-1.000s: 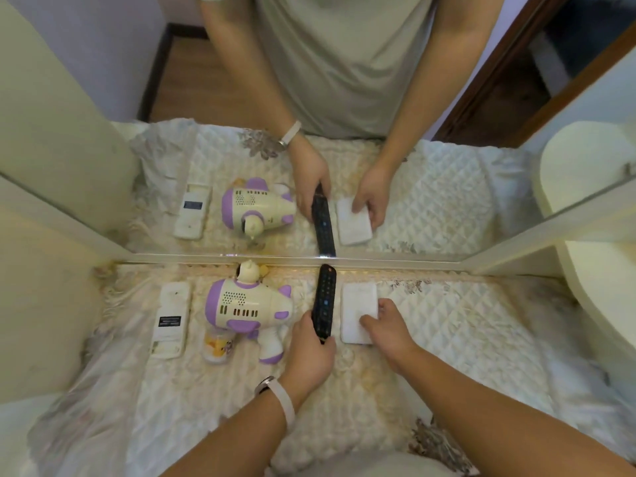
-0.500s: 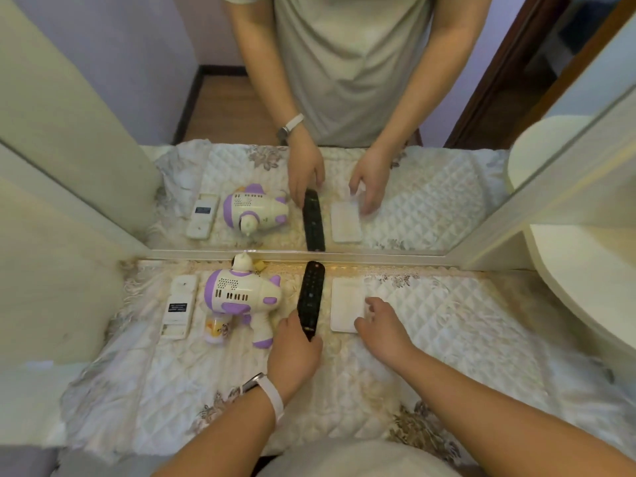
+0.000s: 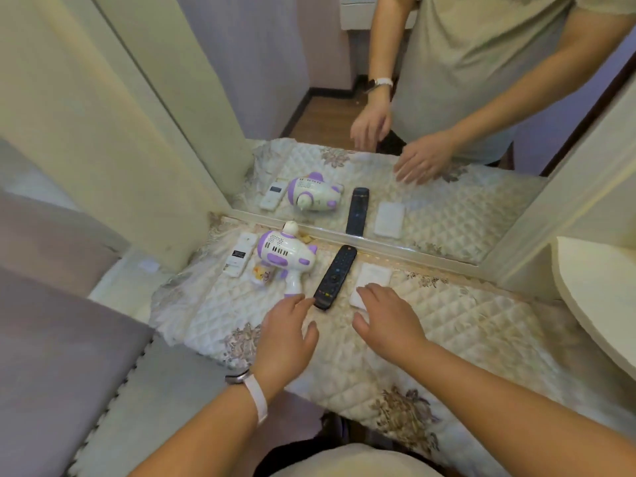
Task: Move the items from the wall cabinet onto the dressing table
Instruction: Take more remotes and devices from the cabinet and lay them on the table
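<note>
While left hand point(image 3: 285, 335), right hand point(image 3: 387, 321) spread empty, toy gun point(image 3: 285, 256), black remote point(image 3: 335, 277), white box point(image 3: 373, 278) lie before mirror point(image 3: 447, 208).

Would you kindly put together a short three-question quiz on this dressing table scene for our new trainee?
1. True or false: the left hand grips the black remote.
2. What lies between the white remote and the black remote? A) the purple-and-white toy gun B) a hairbrush C) a mug
3. Short answer: which item lies nearest the right hand?

Key
1. False: both hands are open and hold nothing.
2. A
3. The flat white pad.
</note>
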A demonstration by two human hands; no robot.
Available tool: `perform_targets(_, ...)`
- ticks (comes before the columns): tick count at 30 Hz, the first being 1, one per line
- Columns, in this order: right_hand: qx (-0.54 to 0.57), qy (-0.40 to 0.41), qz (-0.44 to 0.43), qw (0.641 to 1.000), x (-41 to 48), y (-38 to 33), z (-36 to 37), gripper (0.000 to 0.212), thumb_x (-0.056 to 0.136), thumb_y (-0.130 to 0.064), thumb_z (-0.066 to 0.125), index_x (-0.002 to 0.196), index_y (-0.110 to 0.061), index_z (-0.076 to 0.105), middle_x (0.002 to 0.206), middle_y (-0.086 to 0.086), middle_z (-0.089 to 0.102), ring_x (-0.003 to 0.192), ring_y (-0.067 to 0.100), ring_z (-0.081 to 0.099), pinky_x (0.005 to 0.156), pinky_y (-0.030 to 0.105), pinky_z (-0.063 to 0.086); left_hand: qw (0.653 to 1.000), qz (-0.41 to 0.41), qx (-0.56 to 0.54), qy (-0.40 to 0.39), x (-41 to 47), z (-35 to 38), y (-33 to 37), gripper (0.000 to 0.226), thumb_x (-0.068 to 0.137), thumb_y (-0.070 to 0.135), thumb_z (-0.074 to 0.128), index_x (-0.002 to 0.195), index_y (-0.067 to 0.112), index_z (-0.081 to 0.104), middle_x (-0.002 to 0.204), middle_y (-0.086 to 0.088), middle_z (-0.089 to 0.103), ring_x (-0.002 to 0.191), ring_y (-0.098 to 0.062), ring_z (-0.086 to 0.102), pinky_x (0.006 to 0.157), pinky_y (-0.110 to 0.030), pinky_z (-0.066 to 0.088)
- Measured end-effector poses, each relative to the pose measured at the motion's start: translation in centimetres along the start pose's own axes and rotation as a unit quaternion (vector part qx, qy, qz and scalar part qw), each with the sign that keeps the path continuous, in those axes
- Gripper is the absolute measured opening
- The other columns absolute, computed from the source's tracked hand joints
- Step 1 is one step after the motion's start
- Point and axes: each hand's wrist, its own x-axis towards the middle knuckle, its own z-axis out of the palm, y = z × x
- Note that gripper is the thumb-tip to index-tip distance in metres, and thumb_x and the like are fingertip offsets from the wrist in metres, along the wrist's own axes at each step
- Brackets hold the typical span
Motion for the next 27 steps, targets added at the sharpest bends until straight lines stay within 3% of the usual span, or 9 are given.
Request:
perform_targets(5, -0.035, 0.003, -0.129, 0.991, -0.7, -2.6, -0.5, 0.047, 0.086, -0.037, 0.049, 0.124, -0.011, 0.062, 0.118, 0.007, 0.063, 0.107, 0.029, 0.059, 0.078, 0.041, 0.052, 0.995, -0.006, 0.089, 0.041, -5.1, -2.7, -1.1, 0.043, 0.086, 0.034, 0.048, 0.123, 0.017, 0.061, 0.128, -0.006, 0.060, 0.117, -0.027, 0.055, 0.098, -0.045, 0.043)
perform_targets(9, -0.037, 0.002, -0.222, 0.974, -1.5, -5.7, -0.7, 0.041, 0.080, -0.037, 0.048, 0.103, -0.009, 0.067, 0.099, 0.008, 0.066, 0.089, 0.031, 0.062, 0.065, 0.039, 0.053, 0.990, -0.013, 0.121, 0.073, -8.6, -4.7, -2.1, 0.042, 0.084, 0.028, 0.055, 0.124, 0.016, 0.061, 0.125, -0.006, 0.061, 0.115, -0.025, 0.055, 0.098, -0.044, 0.043)
perform_targets(15, -0.037, 0.023, -0.341, 0.939, -3.3, -10.8, -0.9, 0.036, 0.082, -0.041, 0.055, 0.104, -0.015, 0.067, 0.103, 0.005, 0.067, 0.092, 0.027, 0.061, 0.071, 0.037, 0.050, 0.984, -0.058, 0.129, 0.110, -14.2, -7.0, -3.1, 0.044, 0.086, 0.028, 0.060, 0.129, 0.018, 0.056, 0.127, -0.003, 0.058, 0.119, -0.021, 0.049, 0.105, -0.040, 0.035)
perform_targets(20, -0.051, -0.003, -0.401, 0.914, -5.6, -16.3, -0.2, 0.042, 0.085, -0.045, 0.051, 0.112, -0.017, 0.065, 0.110, 0.004, 0.066, 0.101, 0.028, 0.060, 0.081, 0.039, 0.050, 0.974, -0.109, 0.134, 0.145, -19.8, -9.7, -4.6, 0.042, 0.088, 0.035, 0.050, 0.122, 0.016, 0.063, 0.124, -0.005, 0.062, 0.116, -0.021, 0.052, 0.103, -0.033, 0.029)
perform_targets(27, -0.078, 0.001, -0.494, 0.866, -12.3, -27.9, 1.9, 0.046, 0.086, -0.047, 0.047, 0.116, -0.018, 0.065, 0.114, 0.002, 0.065, 0.106, 0.026, 0.059, 0.087, 0.039, 0.048, 0.951, -0.138, 0.188, 0.202, -31.5, -13.3, -9.4, 0.038, 0.087, 0.033, 0.057, 0.120, 0.015, 0.064, 0.121, -0.005, 0.063, 0.114, -0.025, 0.056, 0.103, -0.043, 0.039)
